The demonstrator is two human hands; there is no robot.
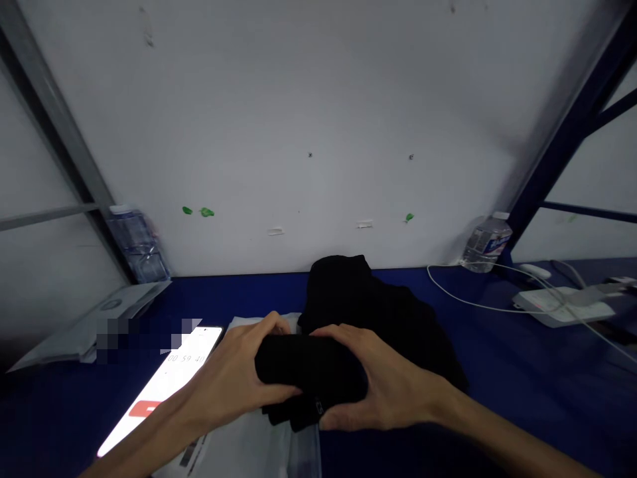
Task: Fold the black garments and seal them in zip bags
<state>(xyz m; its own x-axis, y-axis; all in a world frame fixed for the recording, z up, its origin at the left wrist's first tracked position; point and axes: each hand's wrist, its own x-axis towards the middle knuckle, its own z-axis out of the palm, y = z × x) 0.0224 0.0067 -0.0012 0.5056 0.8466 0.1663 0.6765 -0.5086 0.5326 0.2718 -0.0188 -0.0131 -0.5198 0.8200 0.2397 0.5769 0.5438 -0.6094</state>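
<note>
Both hands grip a thick roll of black cloth (308, 365) in the middle of the view. My left hand (243, 372) is closed round its left end, thumb below and fingers above. Round the right end wraps my right hand (381, 382), its thumb near small white lettering on the cloth. Several dark flaps hang under the roll; I cannot tell which kind of garment it is. Beneath lies a pale plastic bag (249, 445) with a printed label. Behind the roll, a heap of black fabric (373, 305) rests on the blue table (239, 292).
A lit phone (169, 378) showing a timer lies at left, near flat plastic packets (124, 302). Water bottles (139, 245) stand at both back corners. At right, a white cable (468, 299) runs past a white power strip (562, 305). A white wall (298, 99) closes the back.
</note>
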